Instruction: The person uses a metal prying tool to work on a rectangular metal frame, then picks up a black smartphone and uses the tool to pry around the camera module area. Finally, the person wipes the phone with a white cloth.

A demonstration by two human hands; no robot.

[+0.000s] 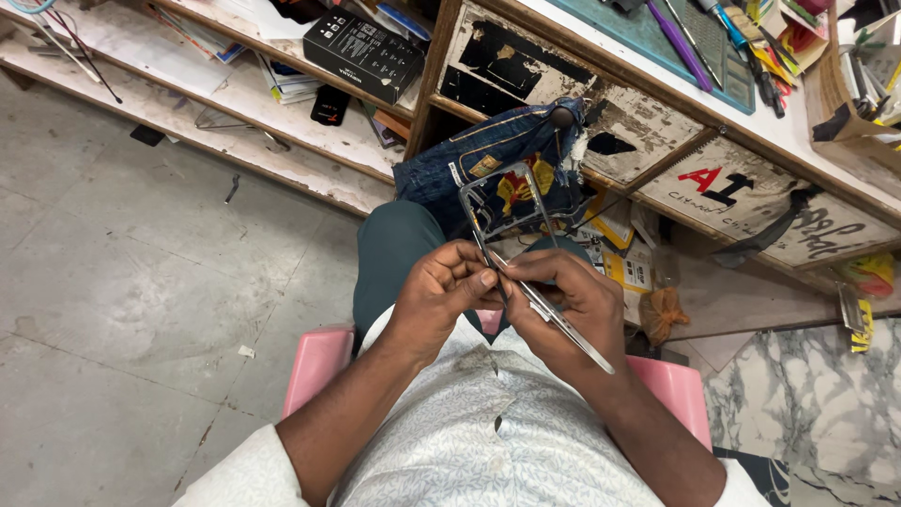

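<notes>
Pink stool (pixel 317 361): landmark. Above it, white leaf-patterned shirt (pixel 488 441) and dark teal trousers (pixel 389 249). Beyond the stool, blue denim (pixel 488 150) with yellow-red patch; farther, black box (pixel 364 53). Right of stool, grey-veined white marble (pixel 807 404).

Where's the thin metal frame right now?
In the head view, the thin metal frame sits at centre, pinched by the left hand, above the right hand with tweezers, before hanging jeans.
</notes>
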